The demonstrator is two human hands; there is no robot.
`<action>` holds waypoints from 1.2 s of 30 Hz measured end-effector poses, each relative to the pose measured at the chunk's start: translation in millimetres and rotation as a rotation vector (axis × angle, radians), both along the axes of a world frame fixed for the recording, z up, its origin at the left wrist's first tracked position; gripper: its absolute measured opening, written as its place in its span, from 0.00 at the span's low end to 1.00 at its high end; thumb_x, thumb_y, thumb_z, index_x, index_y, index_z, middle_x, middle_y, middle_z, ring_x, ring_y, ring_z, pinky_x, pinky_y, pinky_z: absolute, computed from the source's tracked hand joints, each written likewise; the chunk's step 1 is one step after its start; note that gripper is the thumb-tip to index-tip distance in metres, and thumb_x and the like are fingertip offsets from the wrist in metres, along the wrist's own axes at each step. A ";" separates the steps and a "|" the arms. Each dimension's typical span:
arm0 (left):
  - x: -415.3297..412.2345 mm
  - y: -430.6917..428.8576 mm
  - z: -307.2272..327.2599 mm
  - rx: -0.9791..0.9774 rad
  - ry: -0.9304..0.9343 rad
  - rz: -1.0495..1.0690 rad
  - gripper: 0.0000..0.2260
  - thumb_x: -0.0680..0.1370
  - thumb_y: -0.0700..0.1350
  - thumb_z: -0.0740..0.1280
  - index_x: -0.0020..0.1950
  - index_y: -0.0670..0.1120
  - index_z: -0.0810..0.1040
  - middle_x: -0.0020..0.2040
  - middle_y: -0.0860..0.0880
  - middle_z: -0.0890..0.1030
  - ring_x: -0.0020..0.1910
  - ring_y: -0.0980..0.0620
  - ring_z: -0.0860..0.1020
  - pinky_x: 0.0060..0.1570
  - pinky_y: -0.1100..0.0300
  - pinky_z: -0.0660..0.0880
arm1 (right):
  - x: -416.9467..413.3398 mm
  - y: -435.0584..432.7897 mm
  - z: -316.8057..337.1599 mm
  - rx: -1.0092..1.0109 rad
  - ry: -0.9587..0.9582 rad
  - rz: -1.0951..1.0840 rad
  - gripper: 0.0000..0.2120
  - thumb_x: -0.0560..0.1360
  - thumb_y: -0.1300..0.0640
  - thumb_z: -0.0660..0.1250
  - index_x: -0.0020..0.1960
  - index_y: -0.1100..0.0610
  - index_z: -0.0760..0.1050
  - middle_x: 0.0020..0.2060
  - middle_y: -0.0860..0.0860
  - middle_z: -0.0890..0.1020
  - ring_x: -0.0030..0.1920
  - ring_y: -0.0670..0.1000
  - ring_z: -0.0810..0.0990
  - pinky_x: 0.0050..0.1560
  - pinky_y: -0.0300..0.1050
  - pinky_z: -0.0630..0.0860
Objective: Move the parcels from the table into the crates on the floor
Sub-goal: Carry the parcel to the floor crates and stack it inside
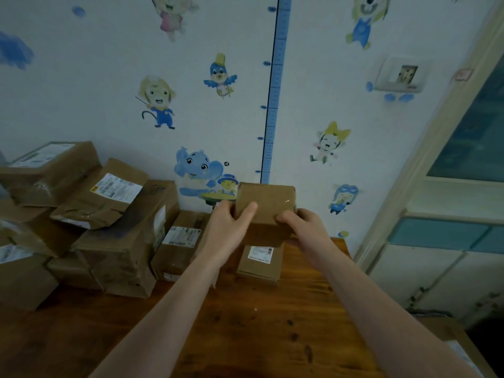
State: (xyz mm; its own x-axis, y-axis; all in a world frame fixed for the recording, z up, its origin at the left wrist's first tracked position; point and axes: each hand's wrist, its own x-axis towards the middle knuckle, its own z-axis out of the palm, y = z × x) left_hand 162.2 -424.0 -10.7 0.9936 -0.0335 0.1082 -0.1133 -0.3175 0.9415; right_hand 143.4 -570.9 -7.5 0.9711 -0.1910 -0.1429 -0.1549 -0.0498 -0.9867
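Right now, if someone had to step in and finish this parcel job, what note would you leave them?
Left hand grips the left side of a small brown parcel, right hand its right side; it is held above the wooden table.
Beneath it a small labelled box lies on the table; a pile of brown parcels sits at the table's left.
No crate is clearly in view, so what is already packed cannot be told.
Left to do: carry the held parcel to a crate, then the rest.

The parcels point(114, 241) are matt brown cardboard, some creased, with glossy tape point(286, 201) and white paper labels point(117, 186). The desk point(259, 336) is smooth, varnished wood
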 end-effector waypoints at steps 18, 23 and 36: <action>-5.2 5.6 1.3 -0.018 -0.122 -0.027 0.09 0.75 0.42 0.69 0.54 0.47 0.76 0.50 0.51 0.81 0.51 0.53 0.79 0.54 0.50 0.78 | -9.5 -4.8 8.7 0.039 -0.100 0.008 0.12 0.77 0.51 0.64 0.57 0.57 0.75 0.53 0.55 0.81 0.52 0.52 0.80 0.51 0.49 0.80; -12.0 1.3 11.2 -0.073 -0.077 -0.096 0.17 0.73 0.49 0.72 0.57 0.48 0.70 0.51 0.56 0.76 0.51 0.60 0.77 0.47 0.63 0.77 | -9.7 -4.1 12.9 0.204 -0.068 -0.108 0.07 0.79 0.57 0.63 0.52 0.60 0.75 0.45 0.53 0.81 0.46 0.50 0.80 0.47 0.48 0.80; -3.0 1.6 9.5 -0.019 -0.235 0.068 0.09 0.75 0.42 0.70 0.55 0.46 0.78 0.48 0.53 0.81 0.44 0.60 0.79 0.38 0.71 0.76 | -10.3 2.3 4.3 -0.206 -0.255 -0.124 0.05 0.76 0.57 0.67 0.42 0.51 0.75 0.41 0.50 0.83 0.41 0.46 0.82 0.40 0.41 0.81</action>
State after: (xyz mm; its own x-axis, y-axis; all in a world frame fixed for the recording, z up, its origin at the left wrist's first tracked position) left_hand 159.3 -422.3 -1.2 0.9410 0.0372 0.3362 -0.3084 -0.3140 0.8979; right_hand 133.2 -568.6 -3.2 0.9381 -0.3096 0.1550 0.0775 -0.2485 -0.9655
